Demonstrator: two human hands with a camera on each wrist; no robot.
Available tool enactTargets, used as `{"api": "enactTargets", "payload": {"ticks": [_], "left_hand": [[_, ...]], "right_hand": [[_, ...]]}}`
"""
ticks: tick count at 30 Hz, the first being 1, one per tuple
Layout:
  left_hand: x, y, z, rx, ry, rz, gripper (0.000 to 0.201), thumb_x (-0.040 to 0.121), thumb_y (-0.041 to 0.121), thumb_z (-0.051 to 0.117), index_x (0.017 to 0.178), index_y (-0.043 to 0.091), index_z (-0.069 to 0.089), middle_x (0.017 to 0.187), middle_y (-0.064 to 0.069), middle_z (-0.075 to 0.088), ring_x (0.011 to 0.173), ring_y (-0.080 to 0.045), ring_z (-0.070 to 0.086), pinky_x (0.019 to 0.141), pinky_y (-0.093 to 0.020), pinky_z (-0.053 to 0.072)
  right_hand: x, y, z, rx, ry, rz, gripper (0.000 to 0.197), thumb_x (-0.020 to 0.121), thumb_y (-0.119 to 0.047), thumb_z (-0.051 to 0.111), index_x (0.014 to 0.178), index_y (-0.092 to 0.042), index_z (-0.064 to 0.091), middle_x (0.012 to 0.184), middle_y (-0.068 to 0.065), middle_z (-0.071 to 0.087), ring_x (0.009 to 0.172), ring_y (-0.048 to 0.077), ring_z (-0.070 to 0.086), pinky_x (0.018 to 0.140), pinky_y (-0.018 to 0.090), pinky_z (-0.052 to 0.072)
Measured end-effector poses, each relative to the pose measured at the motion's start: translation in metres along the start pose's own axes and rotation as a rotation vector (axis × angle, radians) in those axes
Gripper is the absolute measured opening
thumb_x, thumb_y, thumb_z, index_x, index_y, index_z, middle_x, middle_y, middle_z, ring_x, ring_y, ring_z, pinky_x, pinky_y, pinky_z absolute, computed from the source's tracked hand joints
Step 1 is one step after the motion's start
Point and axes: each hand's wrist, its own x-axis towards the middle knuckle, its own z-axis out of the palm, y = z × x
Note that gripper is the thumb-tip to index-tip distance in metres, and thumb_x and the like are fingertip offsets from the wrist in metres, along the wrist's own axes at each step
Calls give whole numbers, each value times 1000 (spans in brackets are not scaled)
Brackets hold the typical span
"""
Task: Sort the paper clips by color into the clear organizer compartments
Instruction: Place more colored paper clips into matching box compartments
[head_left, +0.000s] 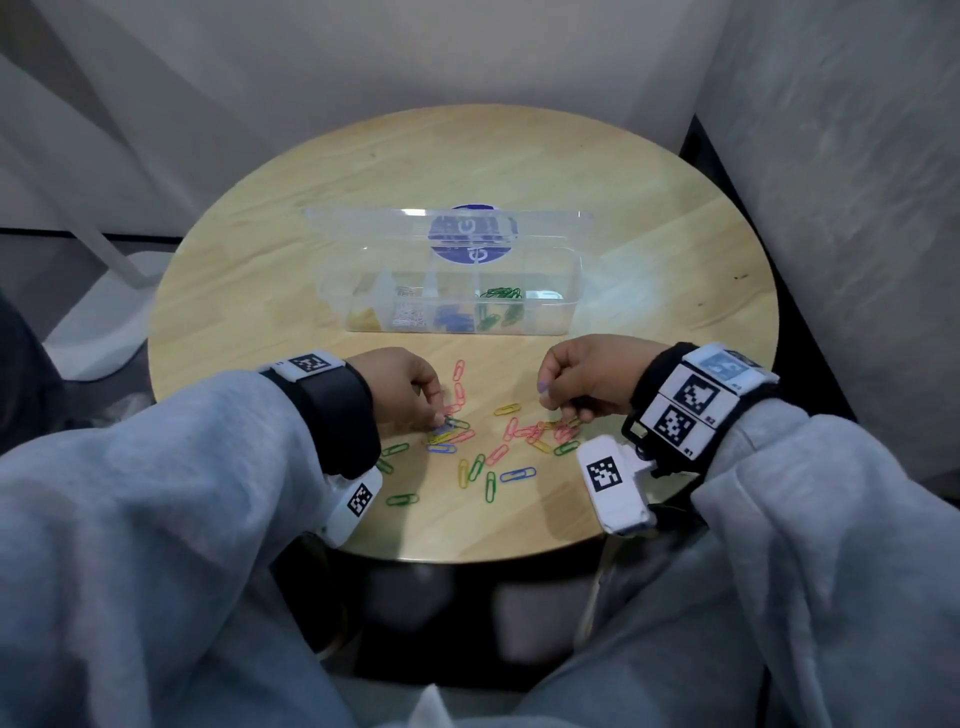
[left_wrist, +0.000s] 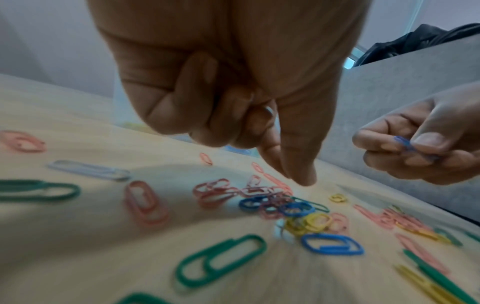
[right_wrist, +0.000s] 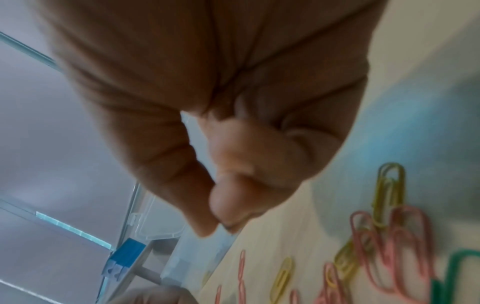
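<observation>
Loose paper clips (head_left: 493, 447) in pink, yellow, green and blue lie scattered on the round wooden table (head_left: 649, 234) between my hands. My left hand (head_left: 439, 418) points down at a tangled heap of clips (left_wrist: 293, 207). Thumb and forefinger are together at the tip (left_wrist: 298, 176), the other fingers are curled, and I see no clip between them. My right hand (head_left: 545, 395) hovers over the right-hand cluster and pinches a blue paper clip (left_wrist: 403, 143) between thumb and fingers. The clear organizer (head_left: 571, 306) stands behind with its lid up, holding yellow, white, blue and green clips in separate compartments.
A blue round sticker (head_left: 470, 234) shows through the organizer's raised lid. Grey fabric walls close in behind and to the right. The near table edge lies just below my wrists, with my lap under it. A white chair leg (head_left: 104, 249) stands at the left.
</observation>
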Motion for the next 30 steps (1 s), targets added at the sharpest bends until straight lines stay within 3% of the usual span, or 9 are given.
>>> {"api": "enactTargets", "payload": {"ticks": [6,10,14,18,20,24,28,30], "left_hand": [[-1,3,-2,175,4,44,13,76,26,73,83,26,62,63,8,44,55,-7,41,51,-22,29],[-3,11,3,336,-41,80,11,80,28,68,88,26,62,66,11,42,59,-6,40,50,-22,27],[-3,16,5,367,-15,56,14,83,25,64,97,21,65,67,13,41,73,-14,44,49,-20,26],[-1,14,6,345,-30,39,7,80,19,59,76,24,58,67,10,49,62,-10,45,49,-21,29],[-1,11,8,289,-42,23,12,78,18,58,68,24,56,66,10,52,61,-9,47,50,-20,33],[-6,6,1,-22,-35,-5,12,76,14,58,65,20,59,61,7,58,55,-11,48,53,-18,40],[-7,3,-13,-360,-132,-29,26,82,0,59,62,14,51,57,-2,52,47,-11,36,44,-17,30],[-7,1,-16,-495,-130,-34,30,83,-7,55,62,12,47,50,-1,53,40,-8,36,41,-16,26]], "right_hand": [[4,0,9,73,-32,62,28,92,5,36,73,-7,53,54,4,46,34,9,47,34,16,39],[2,-3,17,122,-54,104,28,94,-2,33,71,-5,48,67,9,42,51,18,47,33,15,38],[2,-3,24,20,-123,112,26,93,-12,48,68,-9,47,62,8,48,48,16,49,42,20,40],[-3,-4,27,-465,-104,11,21,83,-18,67,69,-18,52,60,-3,60,55,13,52,55,24,43],[-6,-7,33,-643,-83,-33,20,82,-19,67,69,-20,52,62,-7,55,55,10,47,52,21,40],[-6,-8,38,-705,-44,-74,23,75,-20,73,63,-25,54,63,-12,54,60,6,49,56,22,43],[-8,-7,46,-879,-64,-116,13,75,-24,71,75,-26,58,86,-8,62,87,15,60,78,29,50],[-7,-7,52,-973,-78,-146,12,77,-25,69,77,-25,57,92,-5,64,90,18,59,75,28,48]]}}
